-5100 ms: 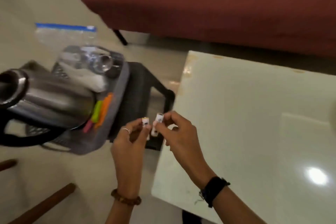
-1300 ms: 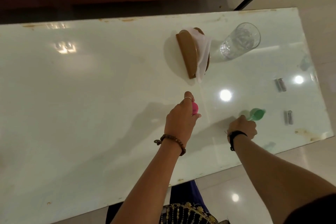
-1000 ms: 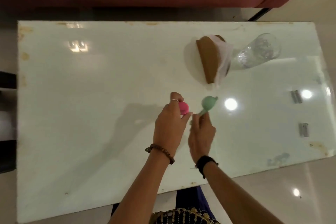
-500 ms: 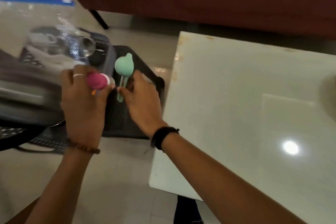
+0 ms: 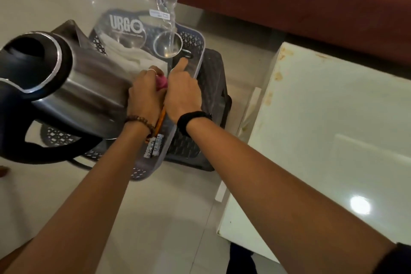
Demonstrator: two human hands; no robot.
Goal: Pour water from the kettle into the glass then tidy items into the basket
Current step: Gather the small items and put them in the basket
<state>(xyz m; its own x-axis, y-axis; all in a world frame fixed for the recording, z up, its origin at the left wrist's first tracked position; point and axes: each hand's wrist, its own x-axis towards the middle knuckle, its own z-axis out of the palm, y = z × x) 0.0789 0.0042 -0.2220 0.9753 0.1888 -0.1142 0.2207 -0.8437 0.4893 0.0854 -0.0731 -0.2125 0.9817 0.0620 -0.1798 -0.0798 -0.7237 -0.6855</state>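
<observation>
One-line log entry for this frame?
stage: tidying | left hand: lowering pink spoon into grey plastic basket | right hand: over basket, contents hidden | steel kettle: in basket

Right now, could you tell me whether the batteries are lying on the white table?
No, the batteries lie inside the basket on the floor, beside the white table.

Pink item (image 5: 162, 81) mostly hidden between hands; kettle (image 5: 66, 87) cut by left edge.
</observation>
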